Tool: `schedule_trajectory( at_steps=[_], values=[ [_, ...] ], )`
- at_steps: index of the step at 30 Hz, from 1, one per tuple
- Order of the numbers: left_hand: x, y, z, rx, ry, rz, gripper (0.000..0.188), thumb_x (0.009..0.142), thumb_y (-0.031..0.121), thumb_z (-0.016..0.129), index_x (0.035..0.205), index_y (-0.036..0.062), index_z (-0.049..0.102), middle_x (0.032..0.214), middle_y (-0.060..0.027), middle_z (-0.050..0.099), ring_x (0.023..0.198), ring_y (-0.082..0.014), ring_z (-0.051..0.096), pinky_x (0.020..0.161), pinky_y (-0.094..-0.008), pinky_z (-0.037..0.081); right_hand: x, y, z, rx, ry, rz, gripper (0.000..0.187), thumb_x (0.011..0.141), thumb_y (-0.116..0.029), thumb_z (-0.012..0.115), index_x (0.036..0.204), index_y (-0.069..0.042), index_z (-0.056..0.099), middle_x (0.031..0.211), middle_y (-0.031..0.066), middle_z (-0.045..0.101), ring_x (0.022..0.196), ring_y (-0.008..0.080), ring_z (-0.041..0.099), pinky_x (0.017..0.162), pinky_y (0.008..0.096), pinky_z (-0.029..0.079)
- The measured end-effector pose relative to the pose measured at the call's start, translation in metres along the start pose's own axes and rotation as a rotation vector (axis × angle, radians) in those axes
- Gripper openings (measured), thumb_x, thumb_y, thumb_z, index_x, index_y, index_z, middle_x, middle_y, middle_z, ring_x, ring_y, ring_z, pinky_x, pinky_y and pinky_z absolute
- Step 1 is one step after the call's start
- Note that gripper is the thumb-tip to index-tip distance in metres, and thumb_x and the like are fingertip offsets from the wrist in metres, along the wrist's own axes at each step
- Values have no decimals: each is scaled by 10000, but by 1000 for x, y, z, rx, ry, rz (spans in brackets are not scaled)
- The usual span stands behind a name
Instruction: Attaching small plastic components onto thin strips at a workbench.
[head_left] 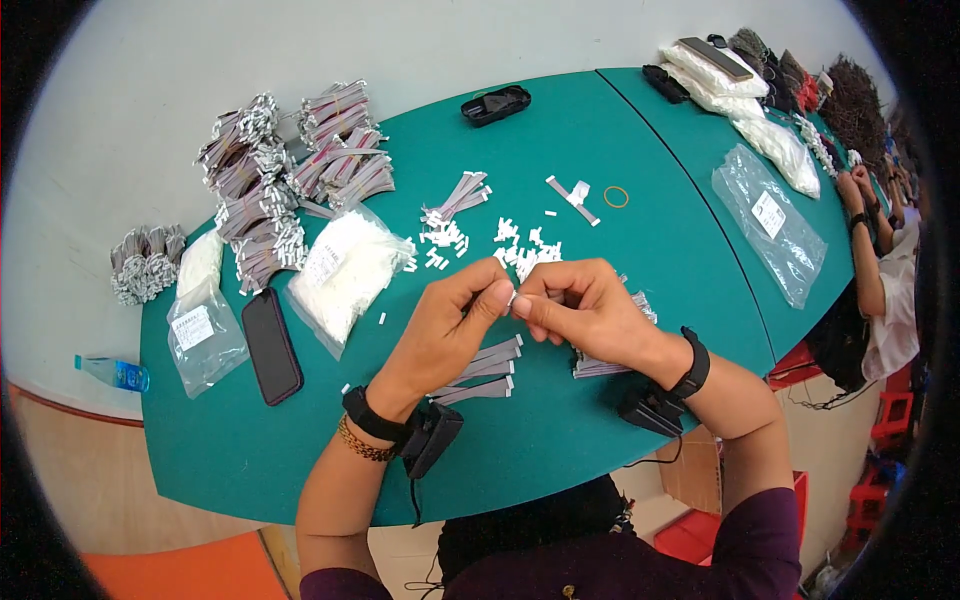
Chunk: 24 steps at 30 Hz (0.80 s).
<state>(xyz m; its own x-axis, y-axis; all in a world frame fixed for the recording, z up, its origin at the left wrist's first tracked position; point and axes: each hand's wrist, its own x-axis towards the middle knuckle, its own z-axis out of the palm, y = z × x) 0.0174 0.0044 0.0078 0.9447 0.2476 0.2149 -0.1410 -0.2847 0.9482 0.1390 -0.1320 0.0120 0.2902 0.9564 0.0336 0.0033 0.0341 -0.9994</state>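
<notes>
My left hand and my right hand meet over the middle of the green table. Both pinch at one tiny white piece, which looks like a connector; the fingers cover most of it. Just beyond them lies a pile of loose white connectors. Below my left hand several grey ribbon cables with white ends lie side by side. More ribbon cables are stacked partly under my right hand. A small bunch of cables rests farther off, beside more loose connectors.
Bundled cables heap at the back left, near a bag of white parts and a black phone. A plastic bottle lies left. A black case, rubber band and clear bag lie beyond. Another person's arm is at right.
</notes>
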Motion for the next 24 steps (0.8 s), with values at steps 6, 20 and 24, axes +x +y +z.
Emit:
schedule_trajectory(
  at_steps=[6,20,24],
  values=[
    [-4,-5,4,-14,41,40,254,923,176,463,739,6,419,628,-3,331,607,-71,290,522,-239,274,-2,0,4,9,1,-15,219,874,-158,557,693,-37,536,559,-22,527,484,10,429,425,182,309],
    [-1,-4,-1,-87,49,-15,309,932,259,455,707,48,441,653,26,384,614,-54,347,550,-210,295,4,-1,2,8,-25,54,205,890,-173,539,761,-23,592,586,-2,552,475,28,447,428,175,326],
    [1,-4,-4,-111,22,-21,313,934,270,452,707,55,443,657,30,391,609,-49,346,548,-206,293,3,-2,0,51,-55,89,220,896,-177,527,767,-16,601,580,2,549,471,34,447,428,178,328]
  ],
)
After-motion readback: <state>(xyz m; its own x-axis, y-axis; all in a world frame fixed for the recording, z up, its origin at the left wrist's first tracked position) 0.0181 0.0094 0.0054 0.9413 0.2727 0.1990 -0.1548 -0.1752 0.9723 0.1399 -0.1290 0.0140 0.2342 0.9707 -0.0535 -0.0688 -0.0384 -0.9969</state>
